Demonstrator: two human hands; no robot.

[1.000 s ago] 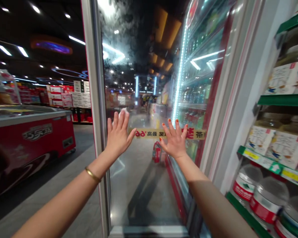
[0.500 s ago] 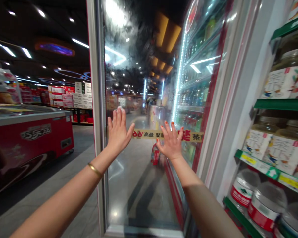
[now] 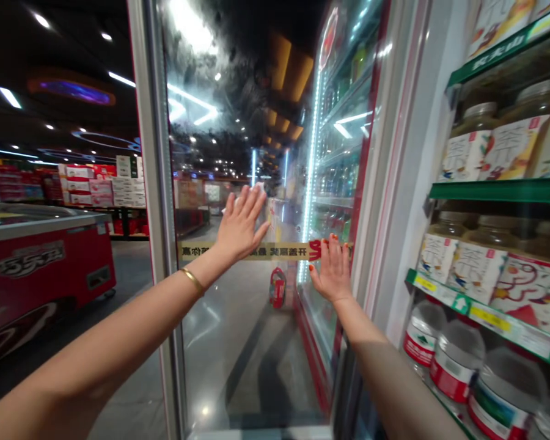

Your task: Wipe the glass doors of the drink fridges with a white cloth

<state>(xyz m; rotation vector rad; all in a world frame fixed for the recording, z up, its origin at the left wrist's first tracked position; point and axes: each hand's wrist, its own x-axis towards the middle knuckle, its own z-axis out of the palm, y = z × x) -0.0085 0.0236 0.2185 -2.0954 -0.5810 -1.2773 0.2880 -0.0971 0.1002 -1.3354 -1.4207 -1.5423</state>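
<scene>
My left hand (image 3: 241, 223) rests with spread fingers against a tall glass door (image 3: 220, 342) in a silver frame, a gold bangle (image 3: 192, 281) on its wrist. My right hand (image 3: 330, 269), its nails painted orange-red, presses flat on the same pane lower down, close to the door's right edge. A yellow printed strip (image 3: 266, 250) with red characters crosses the glass behind both palms. Neither hand holds anything.
To the right stand green shelves (image 3: 499, 190) of jars in printed wrappers above large water bottles (image 3: 456, 366). A lit drinks cooler (image 3: 339, 177) adjoins the door. A red chest freezer (image 3: 46, 269) stands left, with stacked cartons (image 3: 128, 192) behind it.
The door frame has shifted left in view. My left hand has moved up and right, tilting toward my right hand, and the gap between my hands has narrowed.
</scene>
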